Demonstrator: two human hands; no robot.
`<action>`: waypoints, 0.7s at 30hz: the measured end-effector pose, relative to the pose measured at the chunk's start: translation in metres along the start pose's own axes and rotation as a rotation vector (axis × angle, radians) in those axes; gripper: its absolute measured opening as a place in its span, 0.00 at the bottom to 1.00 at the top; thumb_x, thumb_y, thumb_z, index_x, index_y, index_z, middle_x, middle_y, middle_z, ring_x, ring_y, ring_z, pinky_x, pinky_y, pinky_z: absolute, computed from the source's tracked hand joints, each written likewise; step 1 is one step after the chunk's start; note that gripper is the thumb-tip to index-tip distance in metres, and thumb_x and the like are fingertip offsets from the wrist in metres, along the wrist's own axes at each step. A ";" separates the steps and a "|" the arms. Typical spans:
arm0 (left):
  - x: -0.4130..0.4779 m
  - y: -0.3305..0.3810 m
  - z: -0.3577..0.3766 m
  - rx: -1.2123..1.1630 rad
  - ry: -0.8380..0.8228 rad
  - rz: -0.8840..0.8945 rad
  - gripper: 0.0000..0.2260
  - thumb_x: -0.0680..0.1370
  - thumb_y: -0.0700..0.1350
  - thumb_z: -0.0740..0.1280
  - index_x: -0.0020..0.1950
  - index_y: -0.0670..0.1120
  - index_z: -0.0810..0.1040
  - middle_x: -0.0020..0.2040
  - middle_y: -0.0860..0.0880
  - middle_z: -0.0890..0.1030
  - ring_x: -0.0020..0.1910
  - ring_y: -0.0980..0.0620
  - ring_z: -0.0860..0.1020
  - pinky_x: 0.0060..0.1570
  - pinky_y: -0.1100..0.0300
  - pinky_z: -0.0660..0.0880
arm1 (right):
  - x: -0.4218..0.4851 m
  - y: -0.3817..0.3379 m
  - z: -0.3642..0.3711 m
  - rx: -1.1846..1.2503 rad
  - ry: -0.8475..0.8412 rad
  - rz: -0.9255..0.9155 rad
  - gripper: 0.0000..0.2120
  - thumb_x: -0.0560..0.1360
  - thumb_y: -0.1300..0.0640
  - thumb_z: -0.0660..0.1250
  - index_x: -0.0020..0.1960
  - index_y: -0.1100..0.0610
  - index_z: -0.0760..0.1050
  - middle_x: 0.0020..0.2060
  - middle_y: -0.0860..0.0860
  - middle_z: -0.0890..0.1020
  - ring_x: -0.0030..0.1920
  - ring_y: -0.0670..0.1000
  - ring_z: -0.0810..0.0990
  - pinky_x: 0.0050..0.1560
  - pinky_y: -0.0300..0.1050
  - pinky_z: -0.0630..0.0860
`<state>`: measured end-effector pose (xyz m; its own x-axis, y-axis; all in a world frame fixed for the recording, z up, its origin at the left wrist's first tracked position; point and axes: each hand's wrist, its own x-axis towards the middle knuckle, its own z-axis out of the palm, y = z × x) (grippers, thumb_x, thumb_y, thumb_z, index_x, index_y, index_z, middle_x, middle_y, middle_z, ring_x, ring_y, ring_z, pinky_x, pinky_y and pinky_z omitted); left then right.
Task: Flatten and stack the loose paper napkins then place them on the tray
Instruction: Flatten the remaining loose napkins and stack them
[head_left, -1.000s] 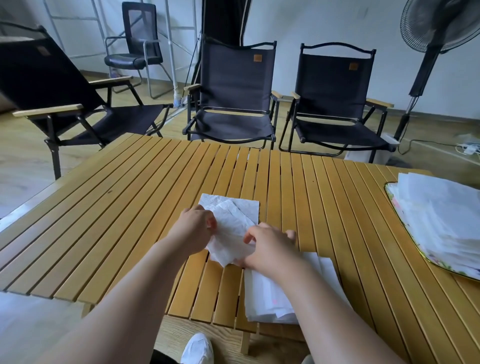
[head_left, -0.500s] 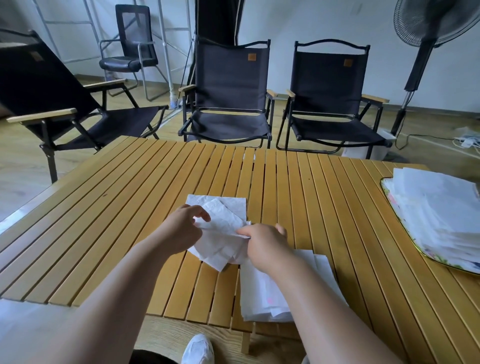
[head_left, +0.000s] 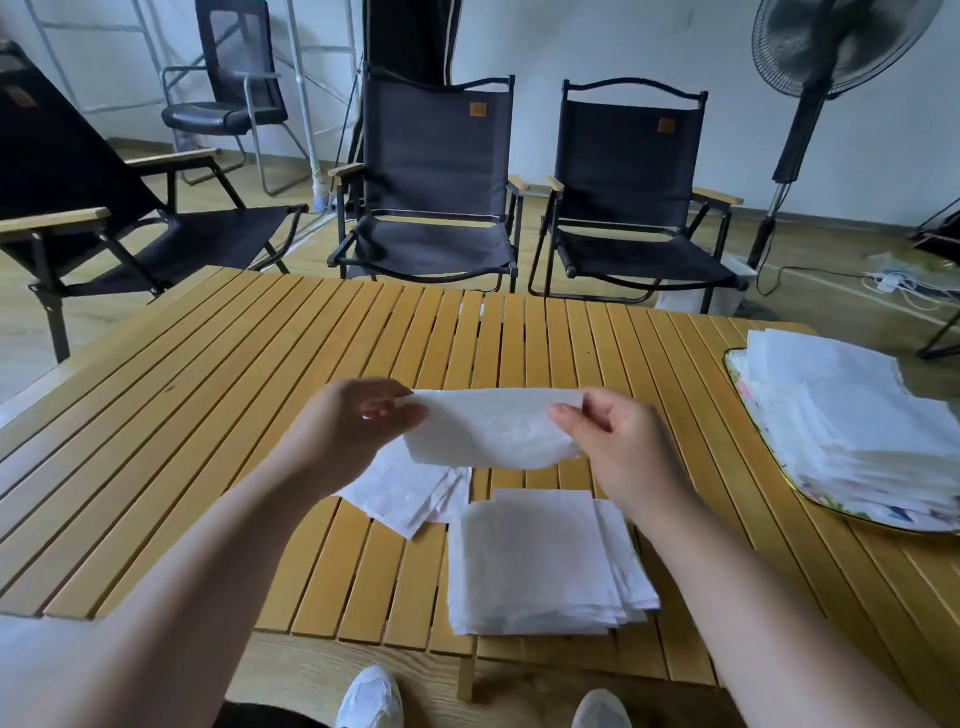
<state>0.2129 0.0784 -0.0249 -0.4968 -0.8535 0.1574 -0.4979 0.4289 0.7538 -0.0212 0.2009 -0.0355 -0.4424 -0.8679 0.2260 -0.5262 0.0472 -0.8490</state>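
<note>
Both left hand (head_left: 358, 428) and right hand (head_left: 623, 449) pinch one napkin (head_left: 488, 431); chair labels (head_left: 478, 110) unreadable

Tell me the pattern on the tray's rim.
Floral on white, gold edge; tray shows best in the head view.

- Two bare hands: a left hand (head_left: 353, 431) and a right hand (head_left: 618, 447).
- One single napkin (head_left: 488, 428), pinched between them.
- One loose pile (head_left: 410, 493) of crumpled napkins; its sheets cannot be counted.
- One flattened stack (head_left: 535, 566); sheet count unclear.
- One tray (head_left: 731, 370), bearing one tall stack (head_left: 852, 415) of napkins.
- One slatted wooden table (head_left: 260, 364).
- Three black folding chairs: left chair (head_left: 104, 218), middle chair (head_left: 436, 171), right chair (head_left: 623, 176).
- One office chair (head_left: 228, 78).
- One standing fan (head_left: 831, 47).
- Two white shoes: left shoe (head_left: 371, 699), right shoe (head_left: 600, 709).
</note>
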 end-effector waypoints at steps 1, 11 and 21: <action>-0.003 0.007 0.002 -0.047 -0.058 0.014 0.08 0.79 0.49 0.69 0.41 0.49 0.81 0.35 0.53 0.80 0.31 0.59 0.72 0.33 0.59 0.68 | -0.002 0.000 -0.011 0.063 -0.026 0.051 0.09 0.80 0.53 0.69 0.44 0.56 0.81 0.35 0.51 0.83 0.37 0.51 0.80 0.39 0.45 0.74; -0.017 0.032 0.055 0.102 -0.640 -0.180 0.07 0.80 0.51 0.68 0.47 0.49 0.81 0.29 0.58 0.82 0.24 0.61 0.71 0.27 0.71 0.66 | -0.021 0.027 -0.054 -0.540 -0.565 0.550 0.09 0.76 0.50 0.70 0.45 0.55 0.78 0.38 0.51 0.81 0.37 0.52 0.77 0.38 0.45 0.68; 0.011 -0.058 -0.005 0.415 -0.226 -0.423 0.15 0.79 0.37 0.64 0.63 0.50 0.78 0.58 0.45 0.79 0.48 0.48 0.80 0.50 0.54 0.81 | -0.010 -0.026 0.051 -0.484 -0.324 0.234 0.15 0.74 0.49 0.74 0.58 0.48 0.76 0.54 0.46 0.77 0.52 0.50 0.78 0.54 0.48 0.78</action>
<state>0.2398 0.0425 -0.0631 -0.3121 -0.9101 -0.2724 -0.8957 0.1863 0.4038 0.0341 0.1836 -0.0399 -0.3834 -0.9096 -0.1601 -0.7446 0.4069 -0.5291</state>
